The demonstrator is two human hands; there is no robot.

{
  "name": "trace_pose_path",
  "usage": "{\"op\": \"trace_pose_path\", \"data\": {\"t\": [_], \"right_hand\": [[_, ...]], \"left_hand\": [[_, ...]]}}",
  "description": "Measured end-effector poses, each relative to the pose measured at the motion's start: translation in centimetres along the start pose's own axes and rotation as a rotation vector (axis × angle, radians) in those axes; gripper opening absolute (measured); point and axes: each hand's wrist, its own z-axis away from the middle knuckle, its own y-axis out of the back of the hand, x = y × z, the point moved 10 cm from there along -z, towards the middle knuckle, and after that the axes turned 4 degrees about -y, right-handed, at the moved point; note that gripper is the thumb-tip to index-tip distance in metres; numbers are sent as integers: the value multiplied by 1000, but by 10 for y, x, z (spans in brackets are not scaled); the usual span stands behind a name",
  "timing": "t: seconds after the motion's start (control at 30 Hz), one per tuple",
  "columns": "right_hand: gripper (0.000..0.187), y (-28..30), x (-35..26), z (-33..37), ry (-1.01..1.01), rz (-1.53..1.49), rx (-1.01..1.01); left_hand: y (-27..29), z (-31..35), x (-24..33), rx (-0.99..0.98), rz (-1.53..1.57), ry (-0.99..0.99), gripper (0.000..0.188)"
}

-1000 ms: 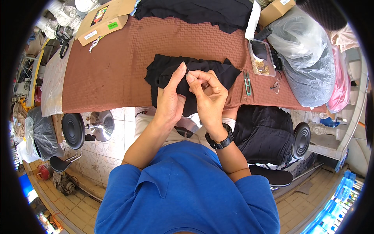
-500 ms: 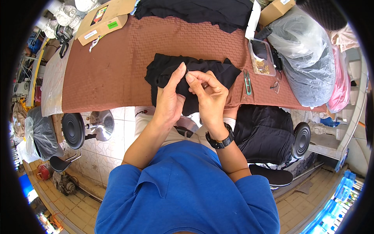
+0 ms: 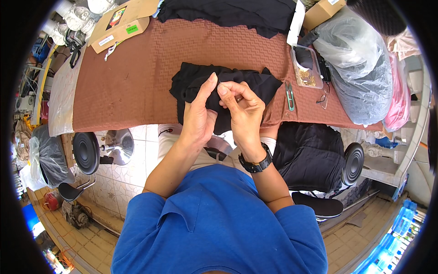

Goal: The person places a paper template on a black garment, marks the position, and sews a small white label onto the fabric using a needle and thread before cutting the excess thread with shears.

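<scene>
Both my hands are raised close together over a bunched black cloth (image 3: pixel 255 84) at the table's near edge. My right hand (image 3: pixel 246 112) pinches a thin, needle-like piece (image 3: pixel 219 82) between thumb and forefinger; it is too fine to make out fully. Beside it, my left hand (image 3: pixel 199 114) is closed, its thumb pointing up and its lower fingers curled. Whatever may sit behind that thumb is hidden. To the right of the cloth lie thread snips (image 3: pixel 290 97) with green handles.
A brown cloth (image 3: pixel 118 86) covers the table. On the right stand a clear plastic box (image 3: pixel 306 78) with small gold-coloured pieces, eyeglasses (image 3: pixel 323 100) and a large plastic-wrapped bundle (image 3: pixel 360 68). Farther off are a cardboard box (image 3: pixel 121 29) and more black fabric (image 3: pixel 228 13). Stools (image 3: pixel 86 153) flank me.
My right hand has shifted slightly left, toward the left thumb, still pinching. My left hand and the black cloth look unmoved.
</scene>
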Motion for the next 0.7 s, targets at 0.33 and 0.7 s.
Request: {"op": "trace_pose_path", "data": {"t": [0.33, 0.7], "right_hand": [[12, 2, 2, -1, -10, 4, 12], [11, 4, 7, -3, -3, -5, 9]], "left_hand": [[3, -1, -3, 1, 2, -9, 30], [-11, 3, 3, 50, 52, -5, 9]]}}
